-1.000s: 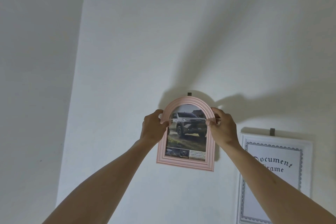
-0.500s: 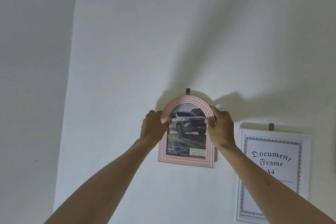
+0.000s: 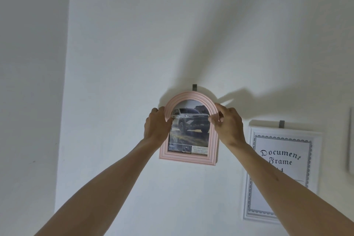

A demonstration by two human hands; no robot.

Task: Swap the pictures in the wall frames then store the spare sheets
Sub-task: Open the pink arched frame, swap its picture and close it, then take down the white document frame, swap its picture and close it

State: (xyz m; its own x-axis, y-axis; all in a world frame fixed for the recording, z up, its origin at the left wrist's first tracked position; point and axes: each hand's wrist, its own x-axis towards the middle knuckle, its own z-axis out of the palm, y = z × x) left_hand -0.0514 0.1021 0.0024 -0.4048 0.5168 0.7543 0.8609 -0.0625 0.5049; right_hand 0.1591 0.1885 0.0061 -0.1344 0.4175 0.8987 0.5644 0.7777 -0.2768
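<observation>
Frames on the wall: two, with two hands on one

White rectangular document frame (image 3: 281,175) hangs right. Pink arched plastic frame (image 3: 188,128), showing one car picture (image 3: 189,126), sits below one dark hook (image 3: 194,87). Left hand (image 3: 156,127) and right hand (image 3: 228,124) grip its curved sides.

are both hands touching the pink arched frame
Touching: the head view shows the left hand and right hand gripping the pink arched frame by its curved sides.
</observation>
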